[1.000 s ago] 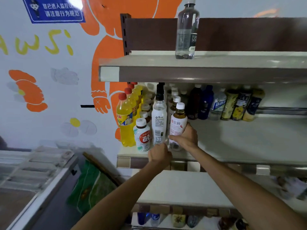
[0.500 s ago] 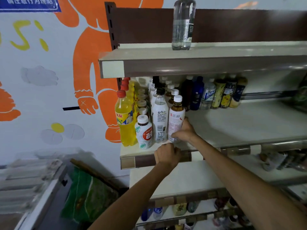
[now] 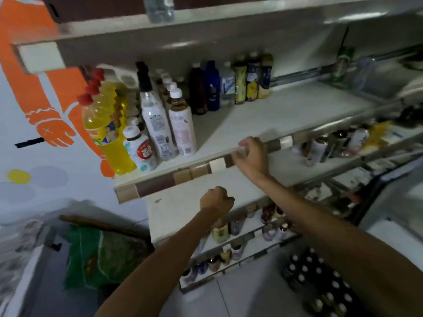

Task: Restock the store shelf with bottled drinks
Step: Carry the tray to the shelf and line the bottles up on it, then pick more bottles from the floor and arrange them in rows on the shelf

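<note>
Against the white wall painted with an orange figure (image 3: 34, 92), the pale middle shelf (image 3: 286, 115) carried bottles crowded at its left end. The brown tea bottle with a pink-white label (image 3: 183, 126) stood upright at the front. The right hand (image 3: 251, 154) lay at the brown-and-cream edge strip (image 3: 183, 176), fingers curled. I couldn't tell whether it gripped. The left hand (image 3: 216, 200) hung below, a fist around nothing.

Dim, motion-blurred view, smeared worst toward the right edge, with pale glare streaking the bowed top shelf (image 3: 206, 40).
</note>
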Motion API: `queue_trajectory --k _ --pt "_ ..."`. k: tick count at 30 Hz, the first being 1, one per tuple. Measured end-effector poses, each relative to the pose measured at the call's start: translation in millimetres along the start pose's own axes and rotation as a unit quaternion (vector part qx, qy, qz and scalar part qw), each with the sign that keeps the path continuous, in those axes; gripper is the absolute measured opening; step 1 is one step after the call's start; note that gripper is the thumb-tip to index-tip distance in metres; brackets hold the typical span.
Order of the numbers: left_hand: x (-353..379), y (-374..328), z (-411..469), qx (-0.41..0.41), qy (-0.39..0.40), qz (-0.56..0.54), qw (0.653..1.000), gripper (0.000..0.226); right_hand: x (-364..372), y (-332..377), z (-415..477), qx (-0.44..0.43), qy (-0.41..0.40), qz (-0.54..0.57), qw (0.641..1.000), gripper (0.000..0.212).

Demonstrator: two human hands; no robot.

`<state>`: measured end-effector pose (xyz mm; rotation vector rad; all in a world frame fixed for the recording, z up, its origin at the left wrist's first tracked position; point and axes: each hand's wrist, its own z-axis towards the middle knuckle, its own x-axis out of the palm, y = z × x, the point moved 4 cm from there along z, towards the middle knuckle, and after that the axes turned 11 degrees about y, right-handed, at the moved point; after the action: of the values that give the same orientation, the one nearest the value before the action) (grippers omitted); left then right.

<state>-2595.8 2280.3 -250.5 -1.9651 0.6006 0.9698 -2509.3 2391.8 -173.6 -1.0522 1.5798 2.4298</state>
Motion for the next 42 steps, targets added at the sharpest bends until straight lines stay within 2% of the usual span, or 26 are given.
queue_trajectory --k 2,5,6,8,11,15,17,18,19,21,22,26,28,31,33,36,38,42 --pt "46 -21 2 0.028 0.092 0.015 0.995 0.022 -36 -51 -37 0.028 -0.055 -0.019 0.998 0.013" --pt "128 -46 14 0.065 0.214 0.078 0.972 0.027 -82 -149 -103 0.138 -0.061 -0.051 0.987 0.008" --pt "156 -52 18 0.068 0.237 0.101 0.964 0.032 -95 -180 -131 0.198 -0.049 -0.056 0.977 0.010" --pt "212 -61 23 0.067 0.288 0.155 0.942 0.027 -114 -239 -188 0.298 -0.012 -0.059 0.953 0.017" --pt "280 -74 13 0.099 0.365 0.210 0.902 0.037 -128 -304 -269 0.387 0.045 -0.062 0.919 0.034" --pt "333 -76 -2 0.097 0.460 0.252 0.846 0.025 -115 -347 -340 0.470 0.154 -0.038 0.868 0.041" --pt "358 -70 6 0.097 0.469 0.260 0.839 0.042 -99 -363 -360 0.501 0.195 -0.012 0.843 0.035" --pt "366 -70 10 0.099 0.472 0.261 0.837 0.047 -90 -372 -367 0.525 0.202 -0.001 0.827 0.023" --pt "373 -68 14 0.100 0.473 0.257 0.837 0.045 -81 -381 -373 0.537 0.203 0.011 0.819 0.013" --pt "387 -63 26 0.099 0.474 0.255 0.837 0.034 -60 -398 -383 0.573 0.195 0.042 0.795 0.029" --pt "395 -58 33 0.094 0.478 0.251 0.837 0.029 -50 -405 -386 0.588 0.194 0.059 0.783 0.030" --pt "421 -30 66 0.077 0.512 0.251 0.818 0.015 -15 -434 -383 0.626 0.172 0.090 0.756 0.015" --pt "431 -15 88 0.057 0.519 0.240 0.818 0.014 0 -451 -376 0.641 0.164 0.094 0.744 0.019" --pt "447 -2 127 0.030 0.509 0.220 0.832 0.025 15 -480 -353 0.648 0.142 0.088 0.743 0.032" --pt "461 4 153 0.017 0.498 0.201 0.843 0.028 21 -503 -339 0.654 0.110 0.095 0.742 0.032" --pt "492 8 191 -0.013 0.487 0.137 0.863 0.017 25 -542 -325 0.663 0.060 0.109 0.738 0.030" --pt "513 9 215 -0.043 0.476 0.070 0.876 0.006 29 -570 -319 0.669 0.056 0.113 0.732 0.031" --pt "552 6 263 -0.059 0.424 -0.030 0.903 0.015 35 -633 -307 0.652 0.063 0.111 0.747 0.034"
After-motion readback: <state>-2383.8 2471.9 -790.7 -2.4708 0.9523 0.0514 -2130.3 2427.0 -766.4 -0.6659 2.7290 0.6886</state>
